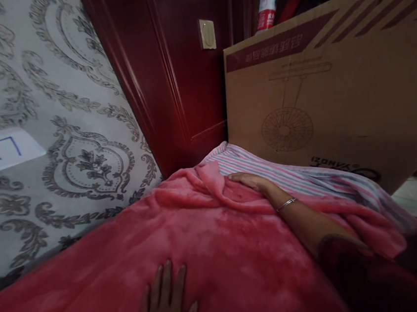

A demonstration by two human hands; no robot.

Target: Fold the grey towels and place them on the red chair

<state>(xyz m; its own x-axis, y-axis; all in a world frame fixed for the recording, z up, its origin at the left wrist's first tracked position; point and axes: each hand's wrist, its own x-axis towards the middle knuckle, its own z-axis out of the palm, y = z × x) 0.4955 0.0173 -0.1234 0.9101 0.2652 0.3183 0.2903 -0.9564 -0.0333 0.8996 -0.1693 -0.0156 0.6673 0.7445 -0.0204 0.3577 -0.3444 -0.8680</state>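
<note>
A pink-red plush blanket (pixel 188 247) covers the surface in front of me, bunched into folds toward its far edge. Flat on the blanket at the bottom of the view lies my left hand (pixel 166 299), its fingers spread and nothing in it. My right hand (pixel 250 181), with a silver bangle at the wrist, reaches farther out and rests on the folded far part. Its visible fingers are stretched out, touching the fabric. A striped sheet (pixel 265 165) in pink, grey and white shows past the blanket's folds, just beyond that hand.
A large cardboard box (pixel 335 88) with a fan drawing stands beyond the sheet. Behind its top edge is a plastic bottle (pixel 267 3). Dark red panelling (pixel 194 88) carries a switch plate (pixel 207 34). Patterned wallpaper (pixel 89 153) with a paper label (pixel 2 150) borders the left.
</note>
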